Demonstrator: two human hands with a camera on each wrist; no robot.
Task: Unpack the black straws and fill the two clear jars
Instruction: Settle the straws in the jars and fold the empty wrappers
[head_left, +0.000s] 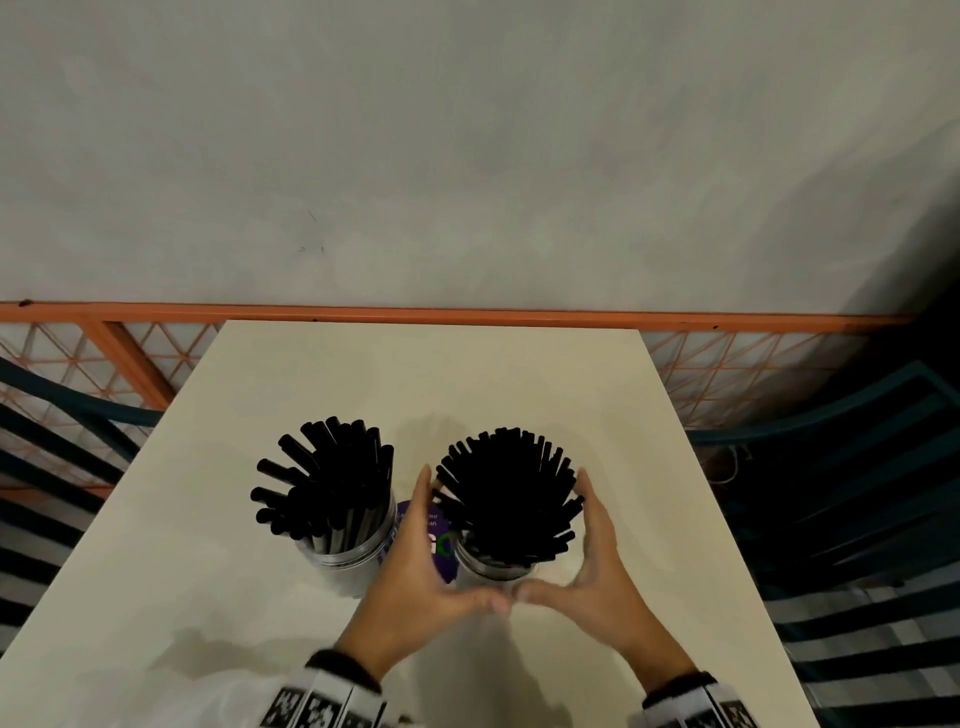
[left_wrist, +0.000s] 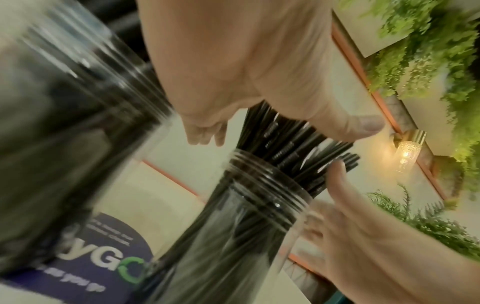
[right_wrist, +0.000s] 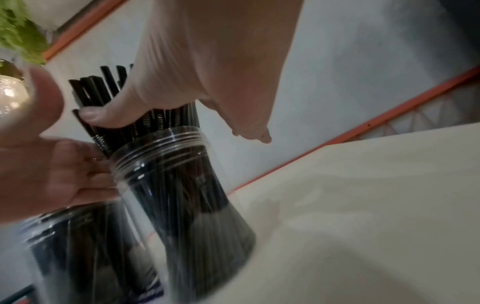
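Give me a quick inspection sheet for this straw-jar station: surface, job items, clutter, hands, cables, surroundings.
Surface: pale table, bare at the far end.
Job's things: left jar and right jar, both clear, upright, holding black straws that fan out above the rims; the jars stand apart.
Clutter: purple printed sheet lying between the jars; no straw packaging identifiable.
Hands: left hand and right hand cup the right jar's straws from both sides, fingers straight, thumbs meeting at the near side.
Cables: nothing seen.
Surroundings: grey wall, orange rail with mesh behind the table; the left wrist view shows greenery and a lit lamp.
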